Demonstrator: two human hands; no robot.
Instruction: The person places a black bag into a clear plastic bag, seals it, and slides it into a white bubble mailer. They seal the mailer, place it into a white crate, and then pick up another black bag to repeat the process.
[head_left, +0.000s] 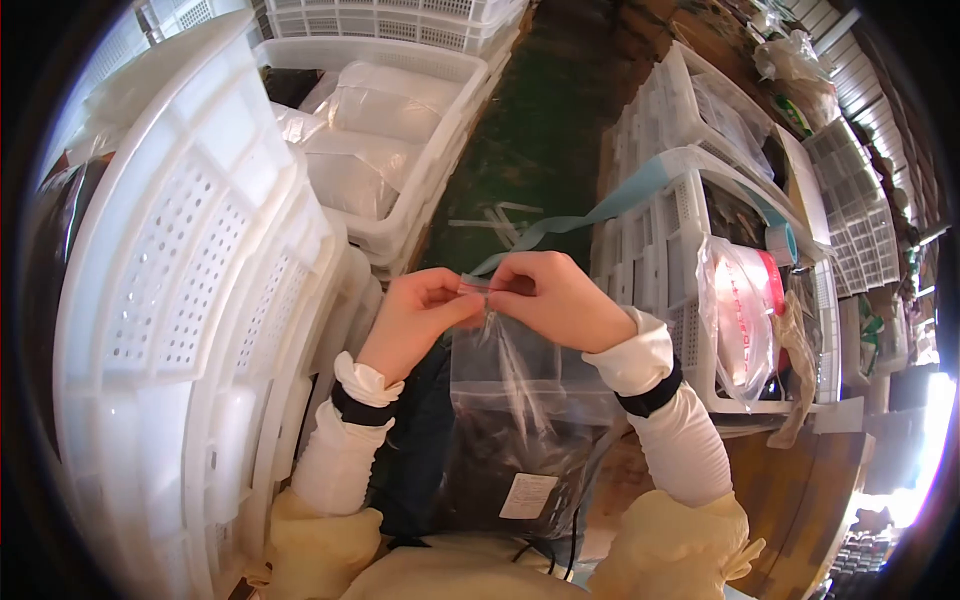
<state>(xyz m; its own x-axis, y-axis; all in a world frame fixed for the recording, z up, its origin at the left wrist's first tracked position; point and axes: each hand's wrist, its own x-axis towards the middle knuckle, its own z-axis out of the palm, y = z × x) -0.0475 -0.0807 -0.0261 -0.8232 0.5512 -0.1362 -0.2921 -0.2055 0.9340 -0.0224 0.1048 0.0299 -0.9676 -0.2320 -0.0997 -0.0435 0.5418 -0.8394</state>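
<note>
Low in the middle of the frame, a clear plastic bag (520,420) hangs in front of the person's lap. It is dark with contents in its lower half and carries a white label (527,495) near the bottom. What the dark contents are I cannot make out, and the print on the label is too small to read.

Just above, the left hand (415,315) and the right hand (560,300) meet at the bag's top edge. Each grip is pressed together, thumb against fingers, pinching the mouth of the bag so its weight pulls it straight. The fingertips cover the edge itself.

A teal strip (620,200) runs from behind the hands toward the upper right. I cannot tell whether it touches them.

A large white crate (190,300) fills the left of the frame, tilted on its side. At centre right, a slotted crate (690,300) has a bag with something red (745,310) sagging over its side.

Further off, at upper centre, another crate (370,50) holds filled clear bags lying flat. The far right blurs into glare.
</note>
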